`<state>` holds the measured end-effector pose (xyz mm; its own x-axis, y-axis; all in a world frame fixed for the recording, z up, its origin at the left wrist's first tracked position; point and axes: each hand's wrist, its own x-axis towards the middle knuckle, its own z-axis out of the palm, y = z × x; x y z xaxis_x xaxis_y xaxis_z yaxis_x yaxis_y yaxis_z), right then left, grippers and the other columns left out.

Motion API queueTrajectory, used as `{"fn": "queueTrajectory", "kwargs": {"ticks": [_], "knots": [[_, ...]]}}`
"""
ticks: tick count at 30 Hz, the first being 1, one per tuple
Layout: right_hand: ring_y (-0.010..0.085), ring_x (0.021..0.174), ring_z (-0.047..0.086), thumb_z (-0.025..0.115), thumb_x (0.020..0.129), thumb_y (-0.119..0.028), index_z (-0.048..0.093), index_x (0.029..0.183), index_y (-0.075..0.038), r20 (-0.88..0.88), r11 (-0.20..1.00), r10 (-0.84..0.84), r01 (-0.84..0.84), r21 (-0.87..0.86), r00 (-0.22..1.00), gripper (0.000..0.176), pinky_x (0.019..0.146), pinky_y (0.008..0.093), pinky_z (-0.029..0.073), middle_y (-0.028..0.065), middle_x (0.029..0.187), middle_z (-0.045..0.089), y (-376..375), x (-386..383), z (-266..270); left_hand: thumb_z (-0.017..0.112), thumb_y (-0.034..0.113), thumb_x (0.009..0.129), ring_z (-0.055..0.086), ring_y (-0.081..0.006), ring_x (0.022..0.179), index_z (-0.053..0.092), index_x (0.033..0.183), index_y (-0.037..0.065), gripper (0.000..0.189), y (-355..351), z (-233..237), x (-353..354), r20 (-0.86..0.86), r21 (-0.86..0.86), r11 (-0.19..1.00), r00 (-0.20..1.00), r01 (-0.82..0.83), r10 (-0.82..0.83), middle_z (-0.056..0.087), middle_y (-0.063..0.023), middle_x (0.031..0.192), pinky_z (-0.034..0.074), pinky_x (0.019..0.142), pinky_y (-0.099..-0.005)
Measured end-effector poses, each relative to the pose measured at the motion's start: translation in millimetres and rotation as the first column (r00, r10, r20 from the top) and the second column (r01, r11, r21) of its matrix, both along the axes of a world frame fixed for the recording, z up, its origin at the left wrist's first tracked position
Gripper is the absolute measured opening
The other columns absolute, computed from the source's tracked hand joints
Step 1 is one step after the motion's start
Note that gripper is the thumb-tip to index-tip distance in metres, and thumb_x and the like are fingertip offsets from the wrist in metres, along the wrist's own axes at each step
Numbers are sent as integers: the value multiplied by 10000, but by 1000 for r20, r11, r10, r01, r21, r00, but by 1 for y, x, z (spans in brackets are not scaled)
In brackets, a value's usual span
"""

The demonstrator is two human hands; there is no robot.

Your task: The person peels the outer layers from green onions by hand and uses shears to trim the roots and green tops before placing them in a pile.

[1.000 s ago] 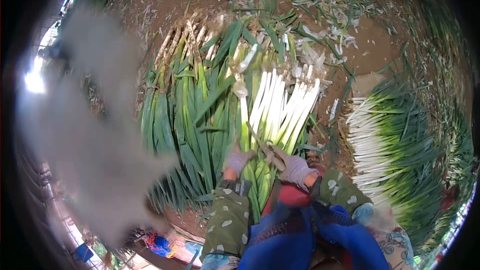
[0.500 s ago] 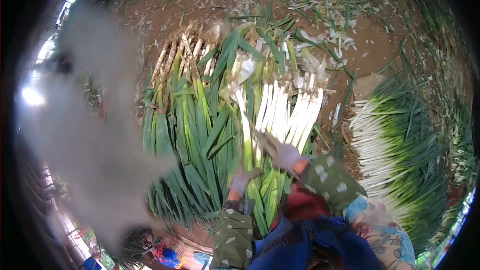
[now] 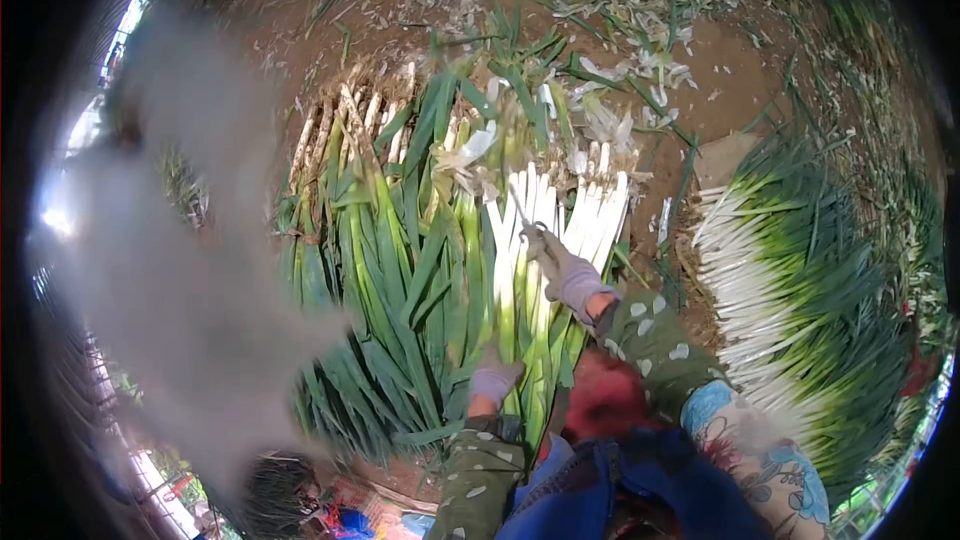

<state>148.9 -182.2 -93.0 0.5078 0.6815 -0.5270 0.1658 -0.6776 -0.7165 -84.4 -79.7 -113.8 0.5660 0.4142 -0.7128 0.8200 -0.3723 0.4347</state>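
My left hand (image 3: 496,378), in a pale glove, is closed around the green part of a long green onion (image 3: 505,305) whose white shank points away from me. My right hand (image 3: 570,278), also gloved, is closed on a thin dark metal tool (image 3: 522,215) held over the white shanks; its exact kind is hard to make out. Beside it, peeled green onions (image 3: 600,225) lie with bright white shanks and roots pointing away. To the left lies a heap of unpeeled green onions (image 3: 385,240) with soil-brown bases.
At the right, a long row of cleaned green onions (image 3: 770,290) lies on the ground. Stripped skins and leaf scraps (image 3: 610,65) litter the brown soil (image 3: 730,70) at the back. A blurred grey smear (image 3: 200,290) covers the left of the view.
My right hand has moved a little up along the white shanks, and the thin tool is now more distinct. My left hand sits slightly lower and further right. The camera view has shifted slightly.
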Motion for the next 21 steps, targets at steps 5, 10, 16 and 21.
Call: {"fn": "queueTrajectory", "kwargs": {"ticks": [5, 10, 16, 21], "knots": [[283, 649, 621, 431, 854, -96, 141, 1434, -232, -102, 983, 183, -178, 51, 978, 662, 559, 356, 511, 199, 1016, 607, -4, -17, 15, 668, 245, 675, 458, -395, 1158, 230, 1402, 65, 868, -2, -2, 3, -63, 3, 1000, 998, 26, -25, 444, -293, 1263, 376, 976, -366], [302, 761, 618, 553, 743, -54, 201, 1412, -154, 112, 999, 52, -50, -18, 992, 763, 598, 379, 505, 225, 1102, 541, -17, 1, -24, 664, 198, 663, 492, -402, 1114, 231, 1400, 65, 865, -11, 4, 12, -153, 16, 1000, 988, -24, 27, 491, -291, 1210, 405, 920, -394], [339, 767, 627, 528, 819, -233, 348, 1354, -156, -182, 956, 147, -187, -224, 972, 570, 693, 421, 503, 206, 875, 634, -55, -13, -19, 676, 88, 640, 517, -337, 1061, 250, 1384, 6, 861, -5, -24, -12, 90, 89, 996, 996, 22, -30, 508, -245, 1197, 394, 930, -348], [329, 709, 619, 473, 849, -258, 412, 1286, -174, -247, 997, -4, -15, -76, 969, 449, 636, 405, 512, 173, 847, 639, -105, -69, -99, 667, 18, 626, 516, -252, 948, 239, 1397, 46, 882, 18, -56, -38, 56, 98, 994, 998, -47, 42, 502, -150, 1169, 445, 834, -327]]}}
